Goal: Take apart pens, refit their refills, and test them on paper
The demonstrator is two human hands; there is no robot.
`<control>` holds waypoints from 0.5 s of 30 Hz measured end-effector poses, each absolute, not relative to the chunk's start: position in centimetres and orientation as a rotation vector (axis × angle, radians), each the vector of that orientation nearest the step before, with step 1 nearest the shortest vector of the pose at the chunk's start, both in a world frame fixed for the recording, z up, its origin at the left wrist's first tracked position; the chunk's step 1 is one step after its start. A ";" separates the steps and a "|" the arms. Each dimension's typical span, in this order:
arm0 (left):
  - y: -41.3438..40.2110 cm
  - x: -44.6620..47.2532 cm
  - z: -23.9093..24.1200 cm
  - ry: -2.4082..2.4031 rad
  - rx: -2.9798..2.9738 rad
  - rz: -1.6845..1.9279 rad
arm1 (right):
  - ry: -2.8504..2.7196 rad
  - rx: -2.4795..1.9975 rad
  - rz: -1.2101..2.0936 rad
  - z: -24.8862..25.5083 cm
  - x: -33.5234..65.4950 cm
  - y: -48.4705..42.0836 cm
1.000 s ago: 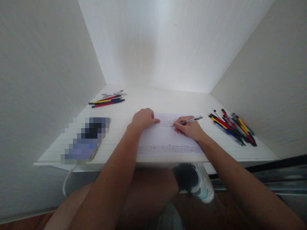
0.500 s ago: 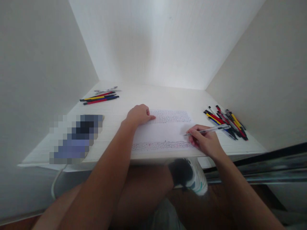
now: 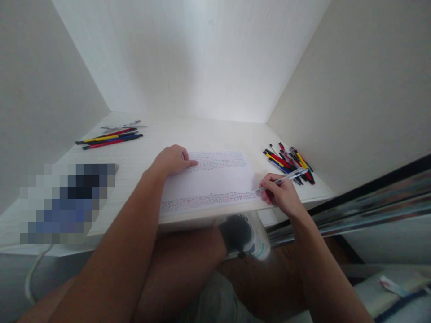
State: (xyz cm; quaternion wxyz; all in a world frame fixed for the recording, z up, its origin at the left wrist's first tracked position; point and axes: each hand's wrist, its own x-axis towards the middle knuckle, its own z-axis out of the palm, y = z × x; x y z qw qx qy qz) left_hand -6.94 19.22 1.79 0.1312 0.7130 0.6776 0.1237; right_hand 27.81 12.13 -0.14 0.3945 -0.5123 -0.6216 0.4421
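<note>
A sheet of paper lies near the front edge of the white desk, with small coloured handwriting in an upper block and a lower band and a blank strip between them. My left hand rests on its upper left part, fingers loosely curled, thumb stretched out apart from them over the writing; nothing shows in it. In my right hand is a clear-barrelled pen, pinched near its point and slanting up to the right. The pen's tip is at the right end of the lower band, beside the paper's right edge.
Several pens lie at the desk's back left, and a larger heap of pens lies at the right. A pixelated device sits at the front left, a white cable below it. Panels enclose the desk on three sides.
The view has swung to the right, so the desk appears farther left. Against the paper, my right hand and the pen have moved right and slightly nearer me. My left hand stays on the paper.
</note>
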 end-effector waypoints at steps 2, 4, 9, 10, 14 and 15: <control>19.3 -7.0 1.7 1.960 2.073 0.362 | -1.591 -1.314 1.119 -0.1 27.7 11.9; 19.3 -7.0 1.7 1.967 2.074 0.364 | -1.615 -1.317 1.109 -0.2 27.7 11.7; 19.3 -6.9 1.7 1.982 2.067 0.360 | -1.628 -1.332 0.991 -0.9 28.0 12.1; 19.3 -6.9 1.8 1.984 2.070 0.363 | -1.626 -1.343 0.958 -1.0 28.0 12.2; 19.3 -6.9 1.8 1.993 2.055 0.365 | -1.639 -1.375 0.844 -1.3 28.2 12.6; 19.3 -6.9 1.8 1.993 2.046 0.369 | -1.647 -1.381 0.823 -1.3 28.2 12.6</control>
